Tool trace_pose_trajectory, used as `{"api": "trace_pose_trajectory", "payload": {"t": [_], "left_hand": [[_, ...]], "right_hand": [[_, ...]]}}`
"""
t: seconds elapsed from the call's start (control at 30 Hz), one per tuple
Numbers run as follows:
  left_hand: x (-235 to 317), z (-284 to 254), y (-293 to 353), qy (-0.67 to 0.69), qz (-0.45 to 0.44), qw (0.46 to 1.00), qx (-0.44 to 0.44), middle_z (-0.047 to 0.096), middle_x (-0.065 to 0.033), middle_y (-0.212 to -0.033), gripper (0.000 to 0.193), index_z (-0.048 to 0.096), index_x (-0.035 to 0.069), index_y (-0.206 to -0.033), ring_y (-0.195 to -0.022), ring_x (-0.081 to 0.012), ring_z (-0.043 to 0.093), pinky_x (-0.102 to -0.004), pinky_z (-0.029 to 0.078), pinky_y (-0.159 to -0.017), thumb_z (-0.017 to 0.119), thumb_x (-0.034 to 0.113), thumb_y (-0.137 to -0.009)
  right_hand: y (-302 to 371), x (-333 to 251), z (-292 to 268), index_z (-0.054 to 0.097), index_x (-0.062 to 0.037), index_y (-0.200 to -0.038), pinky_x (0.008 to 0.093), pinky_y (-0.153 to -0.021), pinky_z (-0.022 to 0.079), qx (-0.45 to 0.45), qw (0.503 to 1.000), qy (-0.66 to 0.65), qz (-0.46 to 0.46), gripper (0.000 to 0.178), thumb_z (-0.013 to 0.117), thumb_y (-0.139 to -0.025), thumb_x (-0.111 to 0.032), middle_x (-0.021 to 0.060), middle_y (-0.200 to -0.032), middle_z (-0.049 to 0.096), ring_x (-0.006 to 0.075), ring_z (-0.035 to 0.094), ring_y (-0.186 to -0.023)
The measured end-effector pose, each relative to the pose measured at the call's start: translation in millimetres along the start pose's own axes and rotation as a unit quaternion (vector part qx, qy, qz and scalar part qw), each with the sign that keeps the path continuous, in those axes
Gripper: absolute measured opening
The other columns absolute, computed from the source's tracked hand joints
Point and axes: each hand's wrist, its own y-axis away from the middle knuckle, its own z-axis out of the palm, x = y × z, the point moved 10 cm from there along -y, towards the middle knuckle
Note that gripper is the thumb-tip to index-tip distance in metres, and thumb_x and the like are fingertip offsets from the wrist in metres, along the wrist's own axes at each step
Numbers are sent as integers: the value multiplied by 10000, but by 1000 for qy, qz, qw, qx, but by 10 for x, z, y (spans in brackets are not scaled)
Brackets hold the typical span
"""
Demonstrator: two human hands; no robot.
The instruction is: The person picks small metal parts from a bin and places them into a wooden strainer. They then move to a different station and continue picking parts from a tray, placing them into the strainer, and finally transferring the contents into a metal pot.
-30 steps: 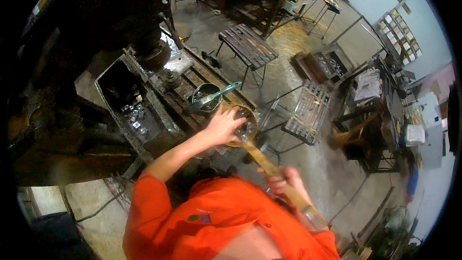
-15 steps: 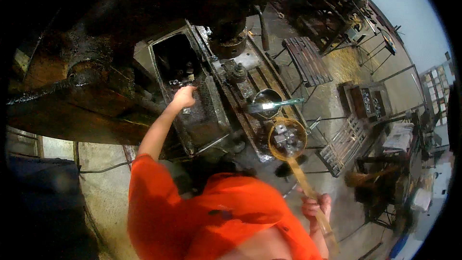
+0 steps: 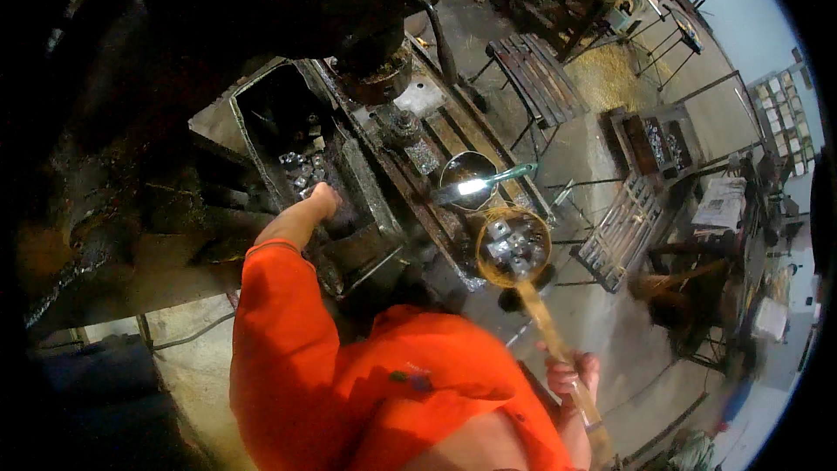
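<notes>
My left hand (image 3: 325,200) reaches down into a dark, oily metal trough (image 3: 391,228), its fingers curled and mostly out of sight. Right beside it lie several small metal blocks (image 3: 303,169); whatever the fingers hold is hidden. At the lower right, my right hand (image 3: 573,372) is wrapped round the flat yellowish handle of a round strainer (image 3: 544,321). Several grey metal blocks (image 3: 510,244) rest in the strainer's bowl, which is held level over the near end of the machine bed.
A green-handled brush (image 3: 506,175) lies across a round pan (image 3: 471,160) on the slotted machine bed (image 3: 436,240). The dark machine head (image 3: 375,78) overhangs the trough. Slatted stands (image 3: 536,78) and a tray of metal parts (image 3: 667,146) stand to the right.
My left hand has drawn slightly nearer and lower in the trough, its fingers more curled. The view has shifted a little; the strainer stays in my right hand.
</notes>
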Motion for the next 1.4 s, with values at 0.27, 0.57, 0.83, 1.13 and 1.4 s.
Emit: {"api": "trace_pose_trajectory", "payload": {"t": [0.27,0.57,0.83,1.13,1.4], "left_hand": [[106,-72,-45,6,54,999,1,628,-36,-962,335,618,132,-937,-914,-218,595,-361,492,-700,676,257,-632],[538,530,-297,254,64,958,-115,631,-129,-849,249,635,40,-803,-887,-247,593,-352,489,-731,645,176,-594],[860,391,-337,100,129,983,-81,629,-125,-825,229,636,45,-776,-861,-254,596,-353,488,-719,637,166,-582],[1021,158,-484,11,153,986,-68,627,-120,-799,207,637,50,-746,-831,-261,599,-355,488,-704,629,155,-568],[1046,54,-521,-11,156,987,-42,625,-116,-775,187,639,54,-719,-805,-268,601,-356,487,-691,622,146,-556]], "right_hand": [[-2,-5,16,273,59,-1236,177,-343,289,43,997,58,-12,593,461,-769,-255,17,-640,363,42,332,-411],[4,-58,81,291,73,-1212,184,-337,294,70,993,90,-30,592,479,-742,-234,9,-618,355,47,338,-415],[10,-109,-33,306,89,-1208,190,-345,286,58,986,152,-20,665,568,-693,-240,11,-625,364,58,357,-428],[-1,-22,-52,294,75,-1228,202,-369,295,40,991,125,-27,706,599,-653,-196,26,-648,382,68,374,-445],[-11,-56,36,323,105,-1199,174,-355,281,23,981,191,-33,618,504,-700,-211,15,-650,392,53,372,-451]]}}
